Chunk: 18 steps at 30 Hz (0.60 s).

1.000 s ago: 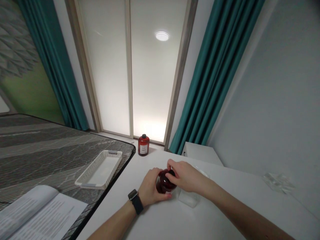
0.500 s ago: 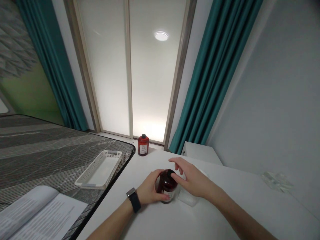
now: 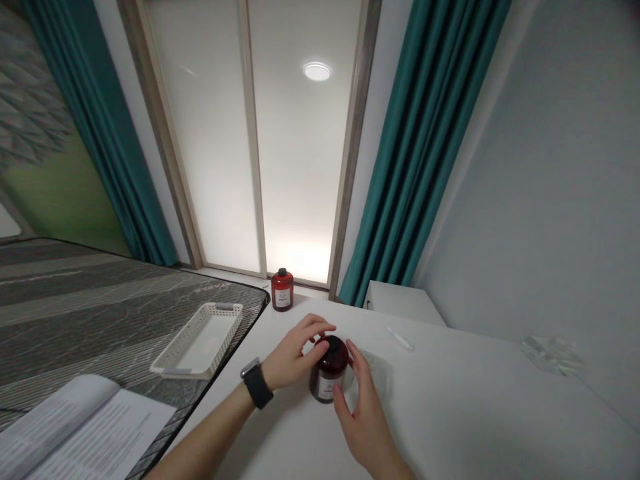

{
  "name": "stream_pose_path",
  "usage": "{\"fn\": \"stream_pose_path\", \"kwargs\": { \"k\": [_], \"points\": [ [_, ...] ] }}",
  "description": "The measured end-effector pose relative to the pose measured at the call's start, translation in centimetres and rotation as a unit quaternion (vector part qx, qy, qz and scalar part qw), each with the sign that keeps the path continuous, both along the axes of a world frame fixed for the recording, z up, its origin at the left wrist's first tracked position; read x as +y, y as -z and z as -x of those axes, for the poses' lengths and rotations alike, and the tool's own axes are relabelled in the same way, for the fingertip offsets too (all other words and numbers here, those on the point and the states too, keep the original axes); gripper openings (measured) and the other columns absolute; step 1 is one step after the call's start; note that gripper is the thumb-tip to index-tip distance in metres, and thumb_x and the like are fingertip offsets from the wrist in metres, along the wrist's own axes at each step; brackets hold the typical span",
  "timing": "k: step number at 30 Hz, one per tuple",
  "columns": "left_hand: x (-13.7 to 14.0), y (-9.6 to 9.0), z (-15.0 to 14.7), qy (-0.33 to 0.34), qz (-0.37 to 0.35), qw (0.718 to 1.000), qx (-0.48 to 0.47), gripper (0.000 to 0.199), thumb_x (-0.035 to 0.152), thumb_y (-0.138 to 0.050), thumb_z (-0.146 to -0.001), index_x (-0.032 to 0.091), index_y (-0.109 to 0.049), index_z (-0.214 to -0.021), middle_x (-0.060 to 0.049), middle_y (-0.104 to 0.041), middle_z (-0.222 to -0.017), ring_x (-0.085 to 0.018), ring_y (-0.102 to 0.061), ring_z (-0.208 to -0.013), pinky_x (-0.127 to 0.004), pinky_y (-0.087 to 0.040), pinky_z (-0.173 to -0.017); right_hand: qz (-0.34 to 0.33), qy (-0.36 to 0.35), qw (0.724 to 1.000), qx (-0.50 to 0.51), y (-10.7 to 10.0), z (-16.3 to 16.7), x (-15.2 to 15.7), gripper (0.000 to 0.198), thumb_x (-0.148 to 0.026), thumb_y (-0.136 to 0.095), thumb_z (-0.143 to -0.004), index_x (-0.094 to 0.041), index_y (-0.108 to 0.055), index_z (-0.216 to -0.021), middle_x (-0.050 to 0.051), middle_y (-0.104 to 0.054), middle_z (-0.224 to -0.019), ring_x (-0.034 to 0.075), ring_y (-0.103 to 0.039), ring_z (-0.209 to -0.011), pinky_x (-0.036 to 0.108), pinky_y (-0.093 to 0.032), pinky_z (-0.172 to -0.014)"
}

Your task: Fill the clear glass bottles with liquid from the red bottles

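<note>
A dark red-brown bottle (image 3: pixel 327 387) with a black cap (image 3: pixel 332 344) and a white label stands upright on the white table. My left hand (image 3: pixel 295 357) reaches over its top from the left, thumb and fingers curved around the cap. From the right, my right hand (image 3: pixel 365 417) grips the bottle's side, with the thumb low by the label and the fingers higher up. A clear, flat plastic piece (image 3: pixel 380 373) lies behind the right hand, partly covered by it.
A second red bottle (image 3: pixel 283 291) stands at the table's far edge. A small white stick-like item (image 3: pixel 400 339) lies to the right. On the dark patterned surface at left are a white basket (image 3: pixel 203 340) and an open book (image 3: pixel 95 427). A white cabinet (image 3: pixel 403 303) stands beyond the table.
My left hand has moved from the bottle's side up to its cap. My right hand has left the top and come down to the right side. The bottle has shifted slightly left.
</note>
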State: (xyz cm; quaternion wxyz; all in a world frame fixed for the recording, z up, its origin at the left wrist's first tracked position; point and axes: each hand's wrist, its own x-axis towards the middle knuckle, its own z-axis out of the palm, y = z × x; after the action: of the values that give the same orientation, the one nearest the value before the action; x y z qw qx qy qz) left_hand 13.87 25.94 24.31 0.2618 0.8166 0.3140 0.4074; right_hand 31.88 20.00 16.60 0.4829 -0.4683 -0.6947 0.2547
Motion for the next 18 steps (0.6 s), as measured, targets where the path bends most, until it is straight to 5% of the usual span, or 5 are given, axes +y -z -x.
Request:
{"fn": "stream_pose_path", "kwargs": {
  "k": [8, 14, 18],
  "points": [
    [0.7, -3.2, 1.4, 0.089, -0.017, 0.985, 0.145, 0.028, 0.03, -0.046, -0.1, 0.021, -0.062, -0.121, -0.011, -0.059, -0.116, -0.023, -0.059, -0.106, -0.037, -0.055, -0.092, -0.032, -0.011, 0.999, 0.03, 0.2, 1.0, 0.7, 0.063, -0.018, -0.047, -0.093, -0.023, -0.022, -0.151, 0.013, -0.034, -0.155, 0.026, -0.035, -0.143, 0.046, -0.035, -0.115],
    [-0.1, -3.8, 1.6, 0.104, 0.017, 0.985, 0.134, 0.018, 0.024, -0.056, -0.094, 0.019, -0.063, -0.11, -0.01, -0.056, -0.114, -0.021, -0.06, -0.1, -0.034, -0.058, -0.085, -0.062, 0.005, 0.997, 0.049, 0.1, 1.7, -0.3, 0.069, -0.017, -0.057, -0.086, -0.026, -0.029, -0.149, 0.013, -0.041, -0.147, 0.029, -0.042, -0.138, 0.047, -0.04, -0.112],
    [-0.3, -3.4, 1.9, 0.103, 0.083, 0.986, 0.105, 0.016, 0.028, -0.064, -0.089, 0.019, -0.064, -0.102, -0.01, -0.053, -0.117, -0.02, -0.06, -0.099, -0.032, -0.06, -0.079, 0.005, -0.028, 0.993, 0.11, 1.2, 2.5, -0.6, 0.079, -0.019, -0.061, -0.083, -0.027, -0.022, -0.152, 0.012, -0.037, -0.154, 0.03, -0.039, -0.141, 0.047, -0.04, -0.111]
  ]
}}
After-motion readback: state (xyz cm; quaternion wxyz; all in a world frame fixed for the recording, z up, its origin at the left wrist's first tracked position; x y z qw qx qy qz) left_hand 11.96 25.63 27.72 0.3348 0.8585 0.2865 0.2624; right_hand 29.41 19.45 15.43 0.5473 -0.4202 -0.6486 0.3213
